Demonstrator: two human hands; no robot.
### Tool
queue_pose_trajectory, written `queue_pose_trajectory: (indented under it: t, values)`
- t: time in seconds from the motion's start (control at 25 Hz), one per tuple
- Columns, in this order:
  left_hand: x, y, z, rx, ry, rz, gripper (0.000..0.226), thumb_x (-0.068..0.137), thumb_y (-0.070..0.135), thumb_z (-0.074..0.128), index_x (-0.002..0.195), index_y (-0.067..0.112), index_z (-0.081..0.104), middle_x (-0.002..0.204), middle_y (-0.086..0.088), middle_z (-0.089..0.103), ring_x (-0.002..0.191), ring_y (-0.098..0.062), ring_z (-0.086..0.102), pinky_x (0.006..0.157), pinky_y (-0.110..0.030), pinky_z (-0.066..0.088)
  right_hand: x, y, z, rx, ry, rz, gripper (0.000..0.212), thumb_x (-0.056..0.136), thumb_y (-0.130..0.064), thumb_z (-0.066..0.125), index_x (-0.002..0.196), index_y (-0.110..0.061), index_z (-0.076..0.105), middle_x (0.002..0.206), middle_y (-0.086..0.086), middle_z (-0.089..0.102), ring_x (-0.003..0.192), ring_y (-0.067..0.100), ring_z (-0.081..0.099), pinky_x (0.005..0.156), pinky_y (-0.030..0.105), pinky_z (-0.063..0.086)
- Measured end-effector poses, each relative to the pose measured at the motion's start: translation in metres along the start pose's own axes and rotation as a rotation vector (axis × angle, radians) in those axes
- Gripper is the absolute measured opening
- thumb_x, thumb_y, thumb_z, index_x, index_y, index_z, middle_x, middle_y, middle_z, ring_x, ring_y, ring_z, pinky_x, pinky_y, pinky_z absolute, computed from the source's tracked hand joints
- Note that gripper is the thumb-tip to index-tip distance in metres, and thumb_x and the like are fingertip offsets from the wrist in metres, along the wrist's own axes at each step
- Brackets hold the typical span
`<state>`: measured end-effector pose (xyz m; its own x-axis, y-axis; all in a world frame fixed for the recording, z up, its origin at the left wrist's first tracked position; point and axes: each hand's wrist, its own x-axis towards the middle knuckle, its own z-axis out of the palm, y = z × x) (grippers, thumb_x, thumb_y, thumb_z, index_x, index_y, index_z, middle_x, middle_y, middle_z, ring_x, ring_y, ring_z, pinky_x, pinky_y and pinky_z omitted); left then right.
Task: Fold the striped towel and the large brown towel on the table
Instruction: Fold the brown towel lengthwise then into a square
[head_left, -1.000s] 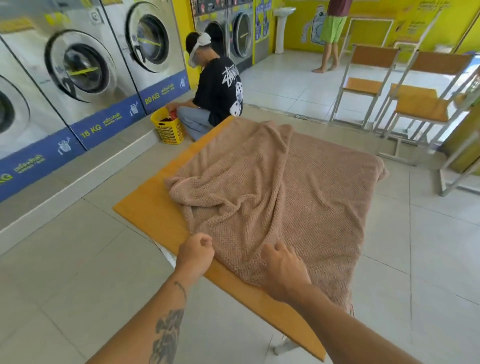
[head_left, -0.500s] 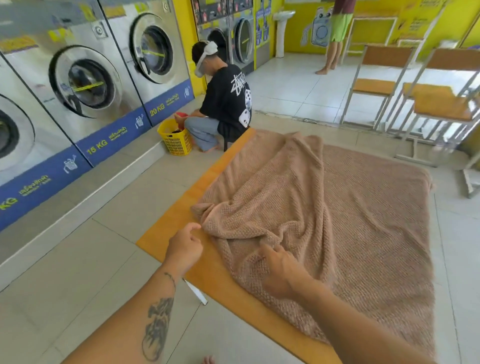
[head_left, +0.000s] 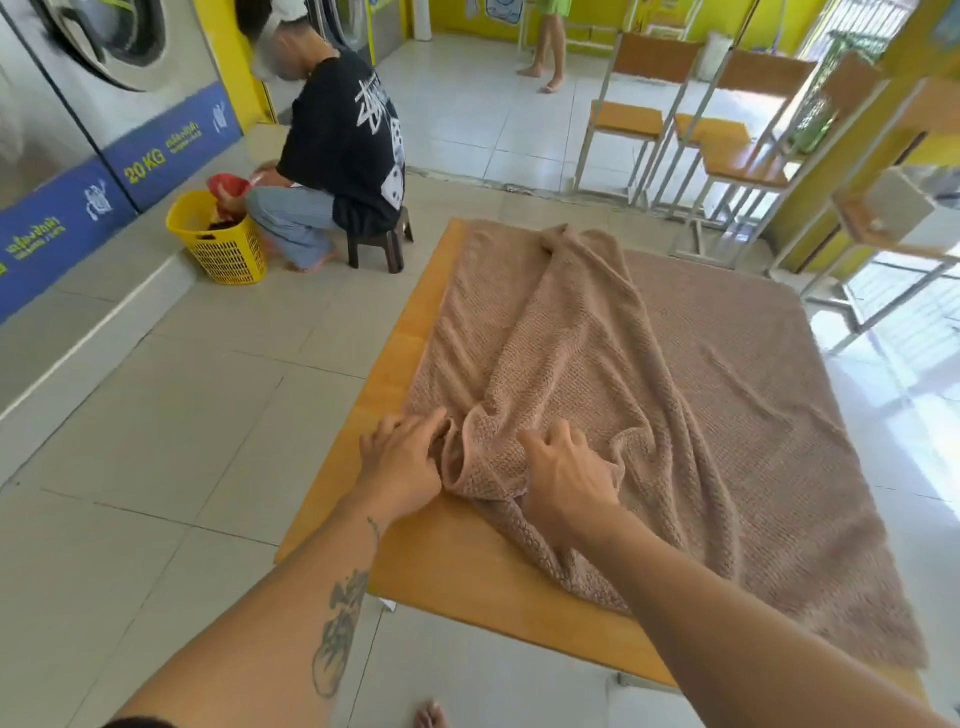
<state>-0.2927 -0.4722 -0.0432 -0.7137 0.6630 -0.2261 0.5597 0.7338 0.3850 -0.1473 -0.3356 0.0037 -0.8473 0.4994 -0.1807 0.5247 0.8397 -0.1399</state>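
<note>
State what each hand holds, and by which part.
Left hand only touches the curled near corner of the brown towel; right hand lies on it, grip unclear.

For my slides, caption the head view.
Left hand and right hand rest on the curled near corner of the brown towel on the table.
</note>
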Motion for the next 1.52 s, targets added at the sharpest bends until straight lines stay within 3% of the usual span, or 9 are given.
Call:
queue_pose_trajectory:
  t: [0.12, 0.32, 0.48, 0.68, 0.8, 0.92, 1.12, 1.28, 1.52]
  values:
    - [-0.009, -0.014, 0.003, -0.095, 0.039, -0.027, 0.048, 0.084, 0.014, 0.051, 0.127, 0.035, 0.052, 0.128, 0.005, 0.058, 0.127, -0.024, 0.044, 0.099, -0.043, 0.028, 0.029, -0.011, 0.0, -0.013, -0.015, 0.007, 0.044, 0.088, -0.006, 0.053, 0.13, -0.015, 0.049, 0.123, 0.011, 0.045, 0.108, 0.027, 0.049, 0.08, 0.037, 0.053]
    - [-0.03, -0.067, 0.002, -0.037, 0.049, 0.041, 0.009, 0.072, 0.026, 0.05, 0.079, 0.03, 0.046, 0.086, 0.013, 0.047, 0.096, -0.017, 0.046, 0.083, -0.037, 0.027, 0.073, -0.021, 0.024, -0.03, -0.198, -0.133, 0.066, 0.095, -0.023, 0.06, 0.145, -0.042, 0.022, 0.116, 0.007, 0.045, 0.087, 0.026, 0.058, 0.062, 0.034, 0.048]
    - [-0.035, -0.08, 0.001, -0.087, 0.126, 0.112, 0.027, 0.084, 0.043, 0.04, 0.066, 0.024, 0.045, 0.078, 0.012, 0.048, 0.082, -0.013, 0.043, 0.085, -0.039, 0.036, 0.098, -0.039, 0.027, -0.141, -0.198, -0.216, 0.021, 0.093, -0.028, 0.06, 0.111, -0.028, 0.05, 0.106, 0.002, 0.057, 0.084, 0.023, 0.061, 0.071, 0.039, 0.058]
    - [-0.044, -0.101, 0.007, -0.172, 0.214, 0.091, 0.028, 0.083, 0.018, 0.039, 0.09, 0.02, 0.065, 0.086, 0.006, 0.065, 0.082, -0.021, 0.053, 0.078, -0.04, 0.044, 0.128, -0.074, -0.013, 0.138, -0.088, -0.077, 0.01, 0.087, -0.02, 0.054, 0.077, -0.02, 0.051, 0.08, 0.0, 0.06, 0.075, 0.019, 0.06, 0.061, 0.031, 0.049]
    - [-0.052, -0.115, 0.005, -0.113, 0.187, -0.045, 0.024, 0.076, 0.021, 0.038, 0.077, 0.015, 0.061, 0.07, 0.001, 0.059, 0.075, -0.024, 0.05, 0.072, -0.039, 0.042, 0.134, -0.118, -0.021, 0.48, 0.062, -0.097, 0.02, 0.081, -0.01, 0.048, 0.095, -0.016, 0.06, 0.088, 0.002, 0.064, 0.082, 0.023, 0.06, 0.063, 0.03, 0.046]
    - [-0.065, -0.118, -0.001, -0.219, 0.2, -0.114, 0.023, 0.077, 0.028, 0.041, 0.06, 0.013, 0.045, 0.06, 0.001, 0.049, 0.07, -0.024, 0.047, 0.064, -0.037, 0.036, 0.123, -0.129, -0.007, 0.43, -0.278, -0.164, 0.06, 0.082, 0.0, 0.048, 0.139, -0.019, 0.047, 0.12, 0.01, 0.062, 0.097, 0.026, 0.062, 0.07, 0.031, 0.052]
    - [-0.071, -0.114, 0.002, -0.271, 0.254, -0.195, 0.023, 0.09, 0.035, 0.049, 0.073, 0.021, 0.045, 0.063, 0.004, 0.051, 0.067, -0.024, 0.053, 0.058, -0.034, 0.038, 0.097, -0.113, 0.003, 0.34, -0.138, -0.175, 0.061, 0.082, 0.005, 0.052, 0.139, -0.018, 0.047, 0.134, 0.008, 0.056, 0.112, 0.024, 0.057, 0.086, 0.036, 0.052]
    - [-0.075, -0.112, 0.008, -0.345, 0.224, -0.402, 0.023, 0.092, 0.019, 0.053, 0.109, 0.03, 0.041, 0.074, -0.001, 0.06, 0.068, -0.02, 0.06, 0.055, -0.032, 0.043, 0.06, -0.081, 0.01, 0.354, -0.077, -0.225, 0.037, 0.089, 0.002, 0.048, 0.121, -0.013, 0.059, 0.114, 0.003, 0.062, 0.1, 0.018, 0.058, 0.081, 0.03, 0.049]
    - [-0.09, -0.081, 0.008, -0.019, 0.45, -0.26, 0.021, 0.08, 0.009, 0.061, 0.096, 0.019, 0.051, 0.093, -0.003, 0.053, 0.087, -0.027, 0.05, 0.071, -0.038, 0.04, -0.018, 0.005, 0.03, 0.329, -0.103, -0.13, 0.033, 0.081, 0.001, 0.048, 0.102, -0.018, 0.066, 0.086, -0.01, 0.056, 0.079, 0.012, 0.053, 0.063, 0.022, 0.039]
